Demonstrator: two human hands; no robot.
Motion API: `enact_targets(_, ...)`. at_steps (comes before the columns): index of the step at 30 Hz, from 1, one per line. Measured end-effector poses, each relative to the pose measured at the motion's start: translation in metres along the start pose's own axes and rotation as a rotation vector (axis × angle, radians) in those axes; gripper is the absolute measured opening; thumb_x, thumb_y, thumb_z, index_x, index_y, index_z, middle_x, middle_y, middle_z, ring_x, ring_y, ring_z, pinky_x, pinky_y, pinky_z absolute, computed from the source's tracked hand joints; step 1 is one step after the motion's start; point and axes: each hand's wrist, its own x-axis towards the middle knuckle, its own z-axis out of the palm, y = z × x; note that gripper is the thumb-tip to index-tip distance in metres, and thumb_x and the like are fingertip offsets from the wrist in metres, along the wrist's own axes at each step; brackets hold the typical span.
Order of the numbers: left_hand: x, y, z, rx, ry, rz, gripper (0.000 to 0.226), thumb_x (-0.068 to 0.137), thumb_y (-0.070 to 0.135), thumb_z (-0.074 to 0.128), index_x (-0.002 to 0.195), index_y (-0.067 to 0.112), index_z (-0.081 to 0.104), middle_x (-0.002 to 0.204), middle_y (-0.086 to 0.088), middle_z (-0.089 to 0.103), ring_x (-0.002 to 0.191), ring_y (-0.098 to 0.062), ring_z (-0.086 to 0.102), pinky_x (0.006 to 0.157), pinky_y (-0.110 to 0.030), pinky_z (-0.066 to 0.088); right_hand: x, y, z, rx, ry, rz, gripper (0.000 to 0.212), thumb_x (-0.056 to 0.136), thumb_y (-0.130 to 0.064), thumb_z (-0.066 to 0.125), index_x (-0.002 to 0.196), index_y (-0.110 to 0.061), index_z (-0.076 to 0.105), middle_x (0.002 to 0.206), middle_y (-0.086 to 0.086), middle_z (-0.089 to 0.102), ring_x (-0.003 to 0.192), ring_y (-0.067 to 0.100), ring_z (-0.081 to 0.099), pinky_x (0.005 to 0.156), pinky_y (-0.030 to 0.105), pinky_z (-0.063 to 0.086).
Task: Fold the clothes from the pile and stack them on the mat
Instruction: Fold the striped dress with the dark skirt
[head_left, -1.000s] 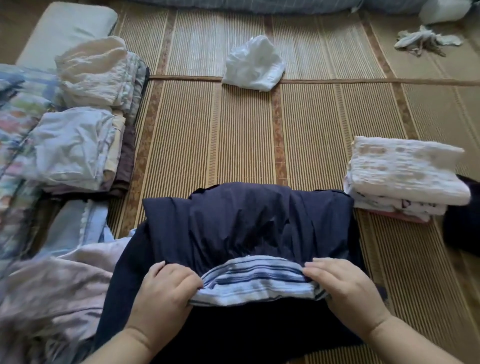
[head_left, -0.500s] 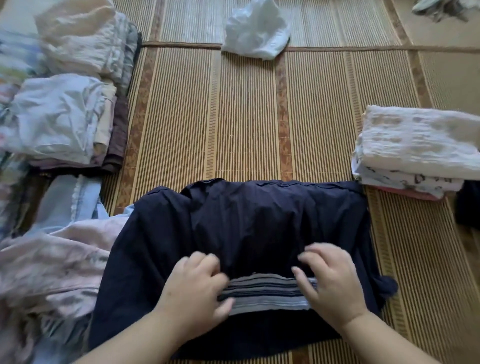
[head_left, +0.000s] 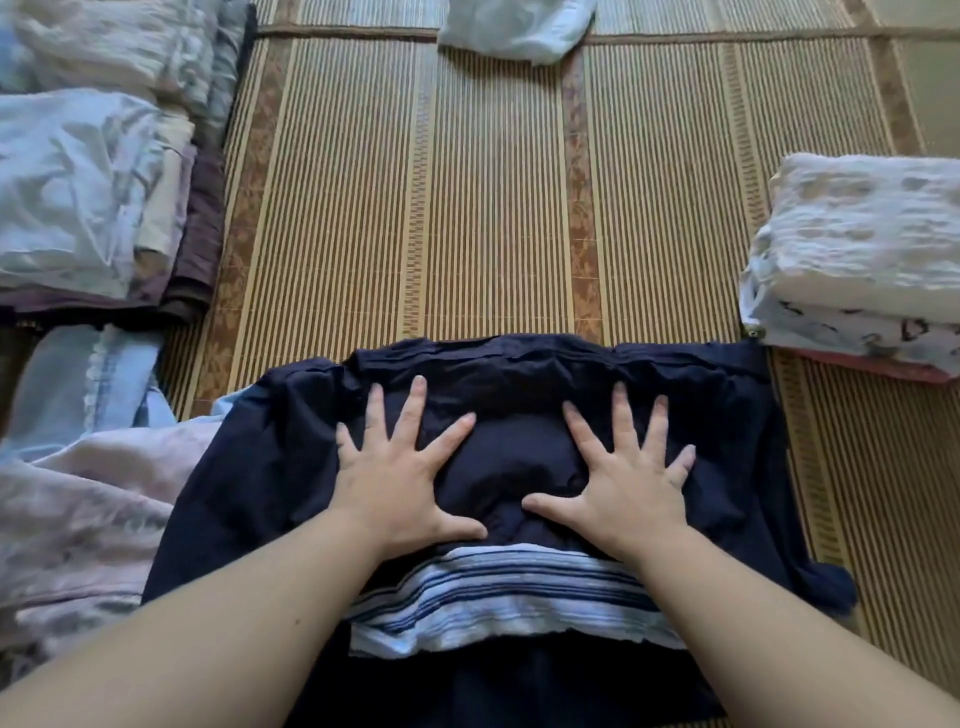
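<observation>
A dark navy garment (head_left: 519, 384) lies spread on the woven straw mat (head_left: 493, 208) right in front of me. Its blue-and-white striped band (head_left: 498, 597) shows near my wrists. My left hand (head_left: 400, 473) presses flat on the navy cloth with fingers spread wide. My right hand (head_left: 623, 478) does the same a little to the right, palm down, fingers straight. Neither hand holds anything. An unfolded heap of pale pink and light blue clothes (head_left: 83, 493) lies at my left.
Folded stacks sit along the left edge: a white-topped one (head_left: 88, 192) and another behind it (head_left: 119, 47). A folded white stack (head_left: 862, 249) stands at the right. A crumpled white piece (head_left: 514, 26) lies at the far middle of the mat.
Both hands let go of the striped band and moved forward onto the navy cloth, now pressing flat with spread fingers. The view has tipped further down and closer.
</observation>
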Motion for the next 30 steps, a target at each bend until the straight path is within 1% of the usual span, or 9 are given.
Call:
enact_targets(4, 0.007, -0.003, 0.008, -0.006, 0.043, 0.014, 0.116, 0.044, 0.101, 0.031, 0.138, 0.059, -0.022, 0.152, 0.0, -0.038, 0.139, -0.041, -0.03, 0.108, -0.07, 0.006, 0.007, -0.001, 0.004, -0.009, -0.001, -0.008, 0.112, 0.05, -0.099, 0.029, 0.141, -0.054, -0.017, 0.153, -0.001, -0.033, 0.137, 0.039, -0.033, 0.106, 0.07, 0.002)
enact_targets(7, 0.011, -0.008, 0.004, -0.02, 0.051, -0.042, 0.116, 0.044, 0.101, 0.029, 0.138, 0.057, -0.022, 0.153, 0.001, -0.037, 0.14, -0.04, -0.028, 0.108, -0.069, 0.008, 0.024, -0.006, -0.01, -0.016, -0.009, -0.063, 0.112, 0.05, -0.098, 0.032, 0.142, -0.055, -0.016, 0.154, -0.002, -0.032, 0.137, 0.039, -0.032, 0.106, 0.071, 0.001)
enact_targets(13, 0.024, -0.025, -0.011, -0.19, 0.027, -0.34, 0.109, 0.055, 0.098, 0.032, 0.141, 0.055, -0.019, 0.153, 0.001, -0.035, 0.141, -0.04, -0.027, 0.11, -0.067, 0.009, 0.101, -0.058, -0.066, -0.146, -0.016, -0.286, 0.11, 0.06, -0.086, 0.054, 0.144, -0.052, -0.009, 0.154, 0.0, -0.033, 0.137, 0.038, -0.035, 0.106, 0.069, -0.006)
enact_targets(17, 0.029, -0.008, -0.021, -0.445, 0.03, -0.53, 0.105, 0.064, 0.091, 0.038, 0.146, 0.05, -0.013, 0.154, -0.002, -0.034, 0.141, -0.041, -0.024, 0.11, -0.062, 0.017, 0.123, -0.097, -0.089, -0.205, 0.117, -0.239, 0.102, 0.076, -0.062, 0.065, 0.148, -0.044, -0.005, 0.156, 0.004, -0.029, 0.137, 0.039, -0.034, 0.106, 0.069, -0.007)
enact_targets(20, 0.033, 0.023, -0.033, -0.677, -0.025, -0.672, 0.106, 0.069, 0.086, 0.044, 0.147, 0.045, -0.015, 0.152, -0.005, -0.037, 0.142, -0.039, -0.02, 0.108, -0.062, 0.02, 0.114, -0.099, -0.091, -0.125, 0.189, -0.184, 0.084, 0.09, -0.045, 0.057, 0.15, -0.041, -0.003, 0.159, 0.003, -0.021, 0.14, 0.039, -0.028, 0.106, 0.069, -0.004)
enact_targets(23, 0.028, 0.059, -0.041, -0.785, -0.147, -0.731, 0.111, 0.071, 0.084, 0.044, 0.149, 0.036, -0.018, 0.15, -0.015, -0.039, 0.139, -0.041, -0.027, 0.112, -0.06, 0.005, 0.091, -0.079, -0.082, -0.039, 0.197, -0.173, 0.075, 0.093, -0.055, 0.045, 0.149, -0.041, -0.001, 0.16, 0.0, -0.015, 0.143, 0.034, -0.022, 0.108, 0.067, 0.0)
enact_targets(27, 0.013, 0.094, -0.038, -0.73, -0.309, -0.656, 0.116, 0.07, 0.088, 0.035, 0.148, 0.026, -0.023, 0.148, -0.03, -0.033, 0.134, -0.047, -0.036, 0.111, -0.054, -0.017, 0.06, -0.043, -0.062, 0.026, 0.167, -0.106, 0.07, 0.089, -0.068, 0.032, 0.148, -0.045, 0.002, 0.16, -0.004, -0.016, 0.145, 0.03, -0.018, 0.11, 0.064, 0.002)
enact_targets(28, 0.008, 0.1, -0.037, -0.714, -0.354, -0.62, 0.116, 0.07, 0.087, 0.036, 0.148, 0.026, -0.024, 0.148, -0.03, -0.033, 0.134, -0.047, -0.035, 0.112, -0.054, -0.017, 0.057, -0.035, -0.058, 0.045, 0.143, -0.091, 0.069, 0.089, -0.068, 0.031, 0.148, -0.046, 0.003, 0.159, -0.004, -0.018, 0.145, 0.03, -0.018, 0.111, 0.062, 0.003)
enact_targets(30, -0.003, 0.106, -0.035, -0.688, -0.464, -0.552, 0.116, 0.069, 0.085, 0.042, 0.148, 0.031, -0.023, 0.15, -0.025, -0.034, 0.138, -0.044, -0.03, 0.116, -0.054, -0.007, 0.059, -0.025, -0.052, 0.078, 0.095, -0.097, 0.069, 0.089, -0.07, 0.029, 0.148, -0.047, 0.003, 0.159, -0.005, -0.02, 0.145, 0.029, -0.017, 0.113, 0.059, 0.006)
